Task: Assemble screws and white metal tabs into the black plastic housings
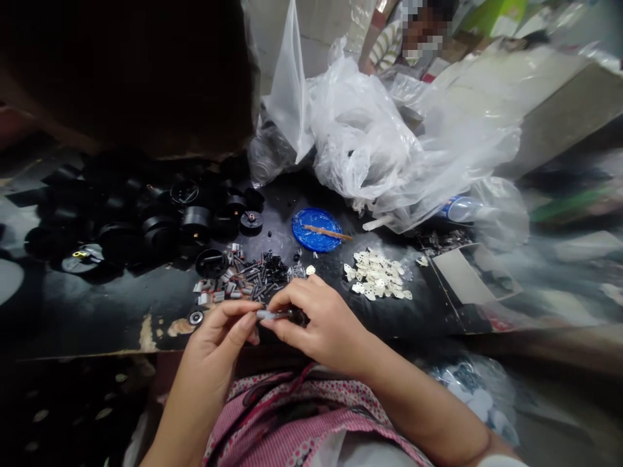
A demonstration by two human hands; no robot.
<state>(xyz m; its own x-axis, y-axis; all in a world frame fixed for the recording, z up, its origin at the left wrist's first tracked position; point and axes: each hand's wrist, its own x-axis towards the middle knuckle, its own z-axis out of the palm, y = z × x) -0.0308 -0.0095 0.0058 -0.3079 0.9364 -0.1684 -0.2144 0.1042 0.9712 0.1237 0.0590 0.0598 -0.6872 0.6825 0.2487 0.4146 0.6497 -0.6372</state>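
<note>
My left hand [226, 334] is closed, thumb and forefinger pinching the end of a small grey cylindrical part [265, 314] at the table's front edge. My right hand [324, 318] is closed around a dark piece [298, 316] that lines up with the grey part; whether the two are joined I cannot tell. Just beyond my fingers lie a heap of small springs [260, 272] and several short metal cylinders [214, 292]. A pile of flat cream-coloured plates [378, 275] with holes is to the right of them. One black ring [196, 318] lies by my left hand.
A blue lid [317, 230] carries whitish paste and a wooden stick [327, 232]. Many black round housings [160, 230] crowd the left. Clear plastic bags [365, 130] fill the back, and an open small box [470, 272] stands right. Another person [389, 45] is at the far side.
</note>
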